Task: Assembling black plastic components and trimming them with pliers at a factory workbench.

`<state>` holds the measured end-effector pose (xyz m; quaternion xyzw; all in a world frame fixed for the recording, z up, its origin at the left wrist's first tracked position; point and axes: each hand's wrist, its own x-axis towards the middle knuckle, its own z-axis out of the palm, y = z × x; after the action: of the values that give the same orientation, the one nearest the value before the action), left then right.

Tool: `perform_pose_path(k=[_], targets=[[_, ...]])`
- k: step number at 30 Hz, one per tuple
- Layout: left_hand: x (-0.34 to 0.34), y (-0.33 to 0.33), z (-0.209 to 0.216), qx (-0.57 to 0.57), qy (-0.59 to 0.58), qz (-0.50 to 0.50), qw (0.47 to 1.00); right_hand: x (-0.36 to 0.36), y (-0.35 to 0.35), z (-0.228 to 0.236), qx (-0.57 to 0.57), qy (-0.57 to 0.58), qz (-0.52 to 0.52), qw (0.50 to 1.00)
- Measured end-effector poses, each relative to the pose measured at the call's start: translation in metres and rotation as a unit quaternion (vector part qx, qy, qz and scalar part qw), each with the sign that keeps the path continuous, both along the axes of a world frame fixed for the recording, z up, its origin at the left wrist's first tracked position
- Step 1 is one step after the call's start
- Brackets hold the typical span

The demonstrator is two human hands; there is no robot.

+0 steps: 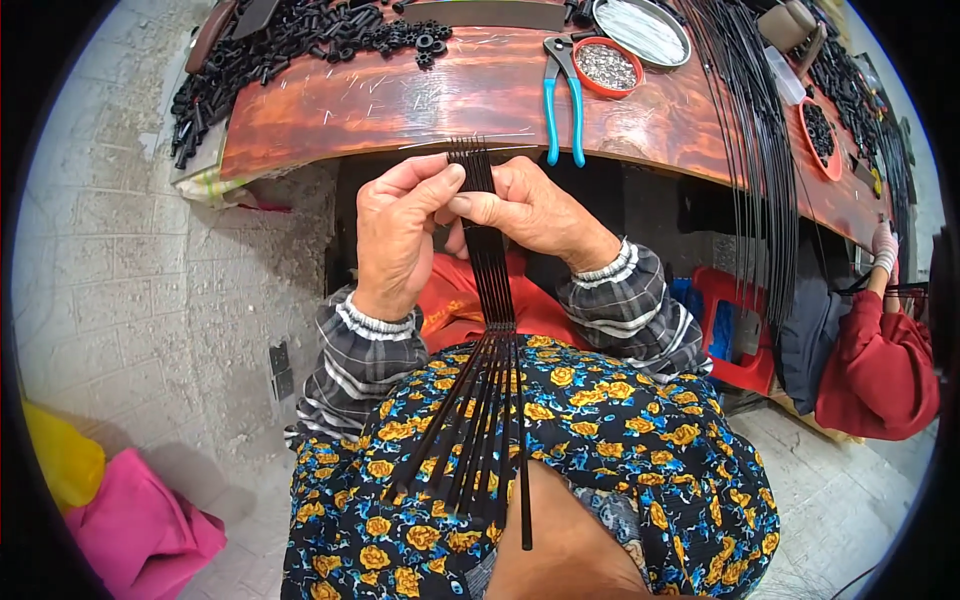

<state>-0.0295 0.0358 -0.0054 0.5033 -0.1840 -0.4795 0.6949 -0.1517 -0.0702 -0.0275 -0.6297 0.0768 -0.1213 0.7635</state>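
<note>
A fan of thin black rods (494, 275) is upright in front of me, their fine tips at the table's front edge and their thicker ends spreading over my flower-patterned lap. My left hand (400, 220) pinches the rods near the tips between thumb and fingers. From the other side, my right hand (540, 212) closes round the same rods, its thumb laid across them. Both thumbs almost meet there. Some fingers are hidden behind the rods. Thin pale sticks (468, 142) lie along the table edge just beyond the tips.
On the reddish wooden table (430, 95) lie blue-handled pliers (565, 100), a red bowl (612, 95) of small metal pieces and piled black parts (320, 38). Long black rods (765, 170) overhang its right side. A red chair (740, 370) and a co-worker's red sleeve (880, 365) are at right.
</note>
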Motion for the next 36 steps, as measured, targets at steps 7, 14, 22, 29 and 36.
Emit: perform_pose_path(k=[7,14,22,29,36], targets=[[-0.005,-0.002,0.005,0.010,0.025,0.016,1.000,-0.001,-0.002,0.000,0.014,-0.014,-0.005,1.000],[-0.012,-0.004,0.004,-0.007,-0.037,0.052,0.998,0.004,-0.003,-0.001,-0.003,0.032,-0.003,0.999],[-0.014,-0.004,0.003,-0.001,-0.029,0.086,0.996,0.003,-0.005,0.001,0.032,0.003,0.004,0.999],[-0.010,-0.004,0.001,-0.021,-0.014,0.079,0.997,0.007,-0.006,0.000,0.075,-0.010,0.002,0.997],[-0.004,-0.009,-0.001,-0.055,-0.007,0.107,0.993,0.010,-0.005,0.002,0.081,0.004,-0.003,0.997]])
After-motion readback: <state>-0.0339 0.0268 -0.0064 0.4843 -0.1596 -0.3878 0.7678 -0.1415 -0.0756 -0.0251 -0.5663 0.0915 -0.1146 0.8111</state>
